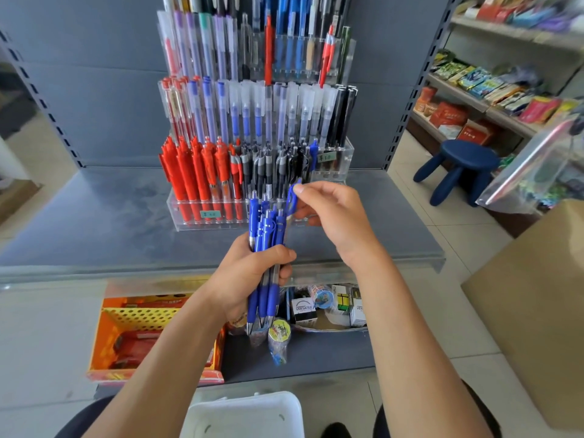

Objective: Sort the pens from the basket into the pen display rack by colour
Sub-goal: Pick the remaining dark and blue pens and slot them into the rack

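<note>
My left hand (249,276) grips a bundle of several blue pens (265,241), tips down, in front of the clear tiered pen display rack (335,153). My right hand (331,216) pinches the top of one blue pen (293,199) at the right side of the bundle. The rack's bottom row holds red pens (196,172) on the left, black pens (275,165) in the middle and a single blue pen (313,153) beside empty slots on the right. A white basket (246,415) sits below, at the bottom edge of the view.
The rack stands on a grey shelf (110,216). Under it are an orange perforated tray (126,327) and small boxed toys (328,305). A blue stool (458,169), snack shelves (474,99) and a cardboard box (537,295) stand to the right.
</note>
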### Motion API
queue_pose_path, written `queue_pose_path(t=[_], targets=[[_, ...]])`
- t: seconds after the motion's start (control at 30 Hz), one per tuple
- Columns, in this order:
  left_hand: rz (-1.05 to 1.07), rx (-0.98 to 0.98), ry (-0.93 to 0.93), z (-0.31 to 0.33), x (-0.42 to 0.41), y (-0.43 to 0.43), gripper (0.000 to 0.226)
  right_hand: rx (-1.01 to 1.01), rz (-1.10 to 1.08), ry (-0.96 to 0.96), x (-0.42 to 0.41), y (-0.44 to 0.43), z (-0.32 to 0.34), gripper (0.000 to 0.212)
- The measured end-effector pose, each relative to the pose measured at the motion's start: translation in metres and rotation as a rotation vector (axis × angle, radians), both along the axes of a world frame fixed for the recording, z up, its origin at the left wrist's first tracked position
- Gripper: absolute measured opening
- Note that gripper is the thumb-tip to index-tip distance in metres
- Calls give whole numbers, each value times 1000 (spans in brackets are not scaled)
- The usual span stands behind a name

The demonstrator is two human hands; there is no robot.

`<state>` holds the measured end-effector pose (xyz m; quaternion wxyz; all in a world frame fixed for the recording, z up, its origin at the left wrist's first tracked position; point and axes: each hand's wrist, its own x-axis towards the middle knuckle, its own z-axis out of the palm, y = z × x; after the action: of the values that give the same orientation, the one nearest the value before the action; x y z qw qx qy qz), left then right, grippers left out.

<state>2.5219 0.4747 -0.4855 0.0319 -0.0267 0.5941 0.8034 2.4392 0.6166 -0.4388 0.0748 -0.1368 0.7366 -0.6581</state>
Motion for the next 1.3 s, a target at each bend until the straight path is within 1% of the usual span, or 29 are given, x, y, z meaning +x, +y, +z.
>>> queue_pose_path(t=[0.07, 0.13, 0.23, 0.33, 0.43, 0.6, 0.77, 0.83, 0.93, 1.03, 1.13, 1.2, 1.3], targets=[[-6, -3, -23, -3, 0, 0, 30, -5, -8, -19, -2, 3, 1, 15], [-1, 9, -40, -3, -1, 0, 32, 30, 71, -40, -2, 6, 1, 16], [-4, 25, -49, -3, -2, 0, 33, 77, 177, -53, -2, 9, 2, 25], [17, 47, -60, -3, -2, 1, 31, 45, 157, -23, -5, 9, 2, 24], [26, 29, -66, -4, -2, 1, 27, -65, 73, -3, -7, 6, 4, 21], [16, 9, -66, -5, -2, -1, 33, -143, -80, 159, -15, 12, 11, 20], [4, 34, -62, -6, -2, -1, 34, -214, -277, 425, -20, 15, 16, 21], [-5, 38, -52, -6, -2, -1, 35, -227, -320, 484, -24, 14, 14, 22], [-10, 44, -48, -6, -3, -2, 35, -164, -335, 516, -29, 12, 9, 22], [-8, 47, -49, -7, -3, -2, 36, -72, -310, 496, -34, 10, 3, 22], [-10, 43, -47, -7, -4, -1, 36, -28, -298, 505, -37, 9, 3, 22], [-14, 48, -46, -7, -4, -2, 37, -3, -305, 521, -39, 7, 4, 20], [-16, 46, -47, -7, -4, -2, 37, 95, -323, 512, -42, 4, -1, 17]])
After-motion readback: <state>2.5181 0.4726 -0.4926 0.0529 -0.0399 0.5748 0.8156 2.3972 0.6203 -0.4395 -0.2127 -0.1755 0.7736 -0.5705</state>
